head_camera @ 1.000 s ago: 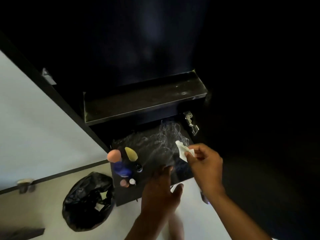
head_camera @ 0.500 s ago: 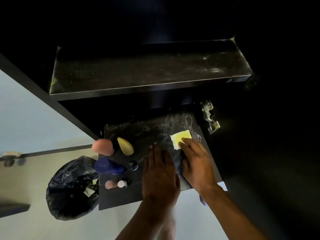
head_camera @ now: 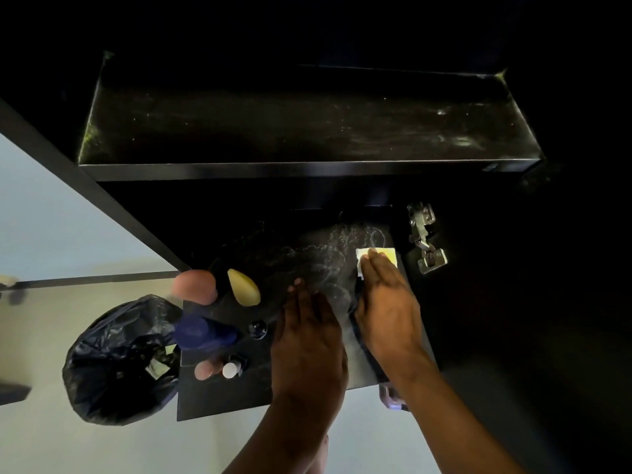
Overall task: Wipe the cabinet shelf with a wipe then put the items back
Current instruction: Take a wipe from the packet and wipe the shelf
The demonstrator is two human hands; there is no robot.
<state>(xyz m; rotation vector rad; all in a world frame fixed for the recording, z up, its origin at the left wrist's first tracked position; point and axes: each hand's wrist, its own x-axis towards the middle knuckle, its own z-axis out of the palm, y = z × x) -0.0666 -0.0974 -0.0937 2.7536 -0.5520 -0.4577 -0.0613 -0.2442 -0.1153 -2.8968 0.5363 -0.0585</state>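
Observation:
A dark, dusty lower cabinet shelf (head_camera: 307,261) shows pale smear marks. My right hand (head_camera: 386,302) lies flat with straight fingers, pressing a small yellowish-white wipe (head_camera: 376,256) onto the shelf's right side. Flat on the shelf beside it, palm down, rests my left hand (head_camera: 307,336). At the shelf's left stand a pink sponge (head_camera: 194,287), a yellow sponge (head_camera: 243,287), a blue bottle (head_camera: 205,333), a small black cap (head_camera: 257,328) and two little round-topped items (head_camera: 219,369).
An upper dark shelf (head_camera: 307,131), dusty, overhangs the lower one. A metal door hinge (head_camera: 424,237) sits at the right. A black bin bag (head_camera: 116,360) lies on the pale floor at the left. The cabinet's black side panel (head_camera: 68,172) runs diagonally at left.
The right hand brought the wipe down from the air onto the shelf and slid it toward the right rear. The left hand settled flat on the shelf. The view closed in.

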